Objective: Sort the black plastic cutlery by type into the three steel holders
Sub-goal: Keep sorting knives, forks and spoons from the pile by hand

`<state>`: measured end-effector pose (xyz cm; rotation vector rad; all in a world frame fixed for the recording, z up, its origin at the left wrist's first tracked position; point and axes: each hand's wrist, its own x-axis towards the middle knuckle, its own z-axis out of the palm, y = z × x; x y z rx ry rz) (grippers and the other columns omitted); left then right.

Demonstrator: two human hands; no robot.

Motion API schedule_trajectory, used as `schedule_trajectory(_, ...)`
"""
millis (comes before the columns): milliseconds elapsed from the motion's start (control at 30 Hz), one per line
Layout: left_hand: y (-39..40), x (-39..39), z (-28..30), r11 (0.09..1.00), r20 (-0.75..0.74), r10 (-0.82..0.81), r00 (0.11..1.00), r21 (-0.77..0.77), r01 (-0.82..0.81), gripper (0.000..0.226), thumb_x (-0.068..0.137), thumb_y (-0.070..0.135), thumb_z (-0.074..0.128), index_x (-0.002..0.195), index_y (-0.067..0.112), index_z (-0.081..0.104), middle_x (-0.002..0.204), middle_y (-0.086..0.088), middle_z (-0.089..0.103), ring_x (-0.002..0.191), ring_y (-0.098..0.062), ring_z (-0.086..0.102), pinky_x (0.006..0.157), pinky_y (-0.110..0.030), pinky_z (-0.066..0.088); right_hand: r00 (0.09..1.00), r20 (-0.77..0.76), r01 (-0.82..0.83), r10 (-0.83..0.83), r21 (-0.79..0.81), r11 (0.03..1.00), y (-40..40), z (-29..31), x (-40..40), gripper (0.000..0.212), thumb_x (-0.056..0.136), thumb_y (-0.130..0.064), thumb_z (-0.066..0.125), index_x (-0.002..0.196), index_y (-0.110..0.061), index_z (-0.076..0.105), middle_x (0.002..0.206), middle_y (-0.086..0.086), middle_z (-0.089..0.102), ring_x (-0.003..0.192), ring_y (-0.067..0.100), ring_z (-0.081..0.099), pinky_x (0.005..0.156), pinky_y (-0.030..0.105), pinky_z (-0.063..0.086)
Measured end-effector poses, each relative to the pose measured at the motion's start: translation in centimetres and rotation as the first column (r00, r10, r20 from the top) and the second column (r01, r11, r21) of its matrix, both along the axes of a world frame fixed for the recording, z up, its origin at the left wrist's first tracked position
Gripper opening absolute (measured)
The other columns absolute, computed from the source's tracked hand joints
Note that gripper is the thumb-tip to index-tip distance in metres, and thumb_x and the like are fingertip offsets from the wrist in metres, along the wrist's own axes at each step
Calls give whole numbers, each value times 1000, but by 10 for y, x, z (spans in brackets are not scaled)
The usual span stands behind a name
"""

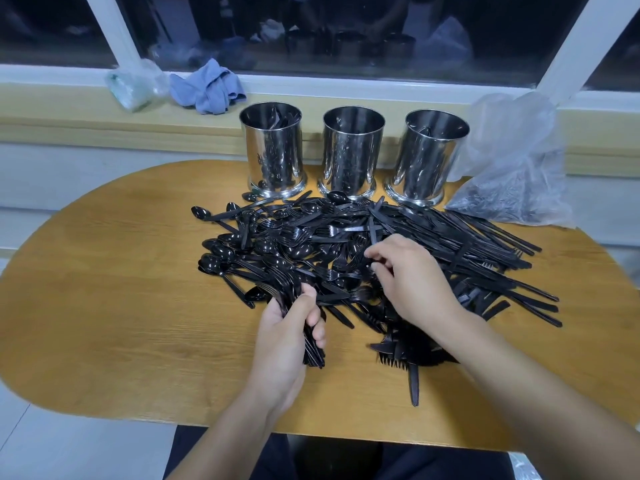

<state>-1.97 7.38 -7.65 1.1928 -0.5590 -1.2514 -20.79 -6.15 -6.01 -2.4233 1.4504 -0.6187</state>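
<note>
A big pile of black plastic cutlery (pixel 346 244) covers the middle of the wooden table (pixel 121 289): spoons to the left, forks in the middle, knives to the right. Three steel holders stand in a row behind it: the left holder (pixel 275 150) has some black pieces inside, the middle holder (pixel 351 150) looks dark inside, the right holder (pixel 431 154) shows one piece. My left hand (pixel 287 341) grips a bundle of forks (pixel 298 306) at the pile's near edge. My right hand (pixel 408 275) pinches one black piece from the pile.
A clear plastic bag (pixel 512 174) with more black cutlery lies at the table's back right. On the window ledge behind sit a blue cloth (pixel 207 86) and a crumpled clear bag (pixel 135 83). The table's left part is bare wood.
</note>
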Motion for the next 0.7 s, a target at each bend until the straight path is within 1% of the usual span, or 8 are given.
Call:
schedule_trajectory(67, 1, 0, -2, 1000, 10, 0, 1000, 8, 0, 15, 113, 28, 65, 105, 18, 57, 78, -1, 43, 66, -17, 40, 57, -32, 39, 994, -94, -53, 49, -45, 998, -13, 0, 4, 28, 105, -12, 67, 129, -23, 76, 123, -4, 68, 115, 23, 61, 108, 47, 49)
schedule_trajectory(167, 2, 1, -4, 1000, -3, 6, 1000, 19, -6, 16, 112, 30, 67, 106, 17, 58, 79, -2, 44, 67, -17, 41, 58, -31, 39, 968, -223, -135, 115, -74, 988, -27, 2, 12, 32, 105, -8, 65, 131, -22, 76, 130, -2, 69, 122, 26, 57, 112, 46, 42)
schedule_trajectory(267, 3, 2, -3, 1000, -6, 11, 1000, 12, -11, 16, 112, 29, 67, 105, 17, 59, 78, -1, 44, 67, -17, 40, 59, -32, 38, 945, -300, -155, 133, -52, 987, -32, 1, 18, 24, 104, -12, 67, 120, -26, 77, 122, -4, 69, 119, 25, 55, 109, 42, 40)
schedule_trajectory(333, 3, 4, -3, 1000, -9, 19, 1000, 12, -19, 16, 111, 29, 68, 105, 17, 58, 78, -1, 44, 67, -17, 41, 60, -33, 38, 943, -308, -146, 127, -41, 988, -30, 0, 19, 16, 104, -15, 67, 110, -28, 75, 114, -7, 66, 115, 22, 54, 107, 38, 37)
schedule_trajectory(400, 3, 6, -4, 999, -22, 28, 999, 15, -28, 15, 110, 29, 69, 106, 18, 59, 78, -1, 45, 67, -17, 41, 60, -33, 39, 947, -298, -134, 121, -25, 991, -28, -3, 18, 15, 104, -18, 67, 106, -30, 76, 111, -9, 66, 111, 20, 54, 105, 37, 36)
schedule_trajectory(567, 2, 6, -6, 1000, 5, 10, 1000, 10, -10, 23, 110, 32, 70, 100, 17, 57, 80, -4, 46, 68, -18, 44, 61, -34, 41, 966, -197, -160, 165, 45, 986, -17, -10, 12, 23, 107, -21, 62, 108, -33, 81, 111, -13, 71, 107, 16, 57, 111, 42, 35)
schedule_trajectory(633, 2, 5, -6, 1000, 11, 5, 1000, 11, -5, 27, 111, 33, 70, 94, 18, 56, 81, -5, 47, 68, -18, 45, 61, -34, 42, 970, -172, -167, 171, 40, 985, -11, -10, 12, 21, 109, -31, 60, 106, -34, 80, 106, -16, 69, 103, 14, 56, 113, 44, 35)
schedule_trajectory(700, 1, 4, -5, 1000, 19, 6, 1000, 13, -7, 27, 111, 32, 69, 93, 18, 55, 80, -6, 47, 67, -18, 45, 61, -34, 42, 969, -178, -167, 170, 34, 985, -7, -9, 14, 24, 108, -47, 59, 101, -34, 79, 101, -16, 67, 100, 12, 55, 111, 41, 34)
